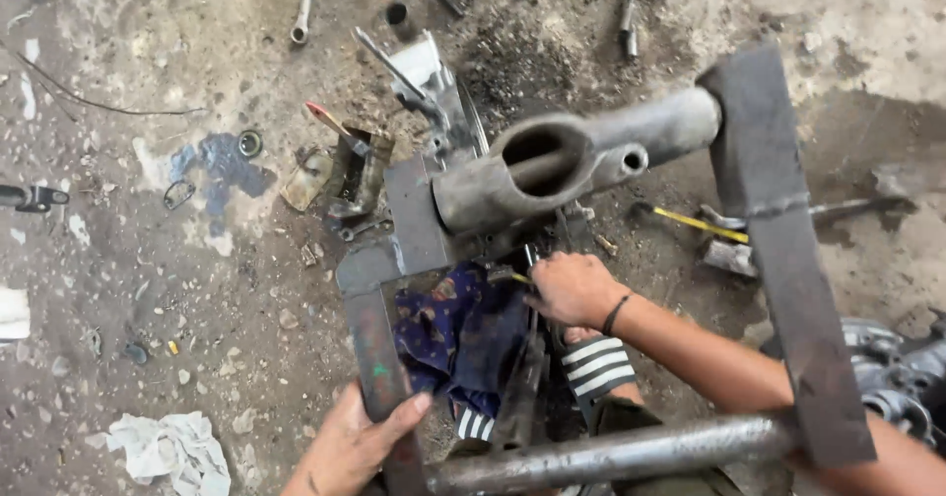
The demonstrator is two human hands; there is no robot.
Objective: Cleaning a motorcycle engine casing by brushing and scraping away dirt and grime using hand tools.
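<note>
A heavy welded steel frame lies across my lap, made of flat bars and round tubes, with a grey hollow housing at its far end. My left hand grips the left flat bar near its lower end. My right hand, with a dark band on the wrist, reaches under the housing and is closed on a thin tool with a yellow tip. A dark blue patterned cloth lies beneath the frame, between my hands.
Dirty concrete floor. A spanner, rods and a small socket lie at the top. A rusty metal box part sits left of the housing. A yellow-handled tool lies at right, a white rag at lower left, engine parts at right edge.
</note>
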